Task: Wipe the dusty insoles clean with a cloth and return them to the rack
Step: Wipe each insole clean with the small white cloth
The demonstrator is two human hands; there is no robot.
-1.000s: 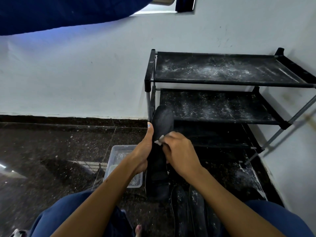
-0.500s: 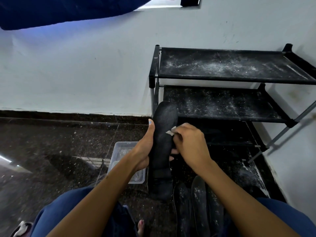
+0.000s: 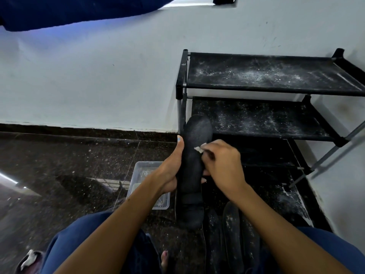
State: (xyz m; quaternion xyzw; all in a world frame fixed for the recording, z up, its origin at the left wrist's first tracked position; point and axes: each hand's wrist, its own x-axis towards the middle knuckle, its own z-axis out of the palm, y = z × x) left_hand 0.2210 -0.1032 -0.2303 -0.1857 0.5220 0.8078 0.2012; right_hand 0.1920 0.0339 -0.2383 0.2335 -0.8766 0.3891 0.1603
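Observation:
A long black insole [image 3: 194,155] stands upright in front of me, toe end up. My left hand [image 3: 170,171] grips its left edge, thumb along the side. My right hand [image 3: 221,163] pinches a small whitish cloth [image 3: 199,149] and presses it on the insole's upper half. More dusty black insoles [image 3: 231,234] lie on the floor between my knees. The black shoe rack [image 3: 276,76] stands against the wall at the right, its shelves speckled with white dust.
A clear plastic tub [image 3: 148,184] sits on the dark speckled floor left of the held insole. White dust marks the floor beside the rack's legs [image 3: 292,198]. A crumpled rag [image 3: 29,258] lies at the lower left. White wall behind.
The cloth in my right hand has slid up the insole towards its toe end. The left hand keeps its grip. The view has shifted slightly.

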